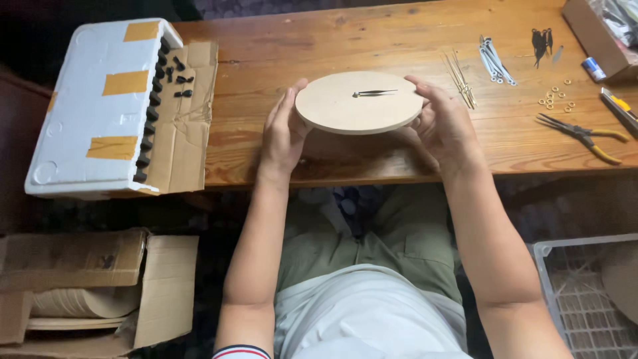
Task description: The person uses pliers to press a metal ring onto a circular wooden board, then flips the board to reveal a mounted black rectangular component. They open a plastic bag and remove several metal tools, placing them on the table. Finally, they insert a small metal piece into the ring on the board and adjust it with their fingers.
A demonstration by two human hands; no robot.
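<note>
I hold a round pale wooden disc flat just above the wooden table, near its front edge. A thin black clock hand lies at the disc's middle, pointing right. My left hand grips the disc's left rim, palm inward. My right hand grips the right rim, fingers curled under it.
A white foam box with tan tape and a row of black parts sits on cardboard at the left. At the right lie gold rods, silver hands, black hands, small brass rings and yellow-handled pliers. A cardboard box of discs and a white crate stand on the floor.
</note>
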